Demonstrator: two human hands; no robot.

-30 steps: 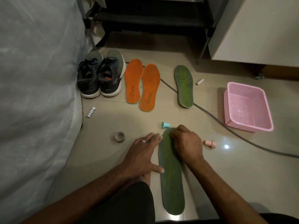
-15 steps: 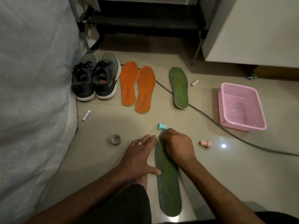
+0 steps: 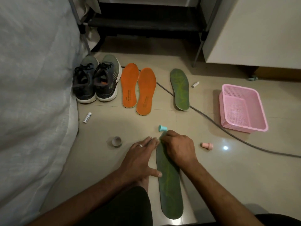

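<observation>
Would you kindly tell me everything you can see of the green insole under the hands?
The green insole is long, thin and foam-like, dark green with lighter yellow-green veining. It lies flat on the tiled floor, heel toward the person, toe just short of a teal cap. The right hand covers the toe, fingers curled on its edge. The left hand lies flat beside it, thumb touching its side.

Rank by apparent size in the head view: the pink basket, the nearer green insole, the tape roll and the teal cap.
1. pink basket and nearer green insole: too alike to rank; the insole is longer, the basket wider, and the insole lies closer to the camera.
2. tape roll
3. teal cap, smallest
</observation>
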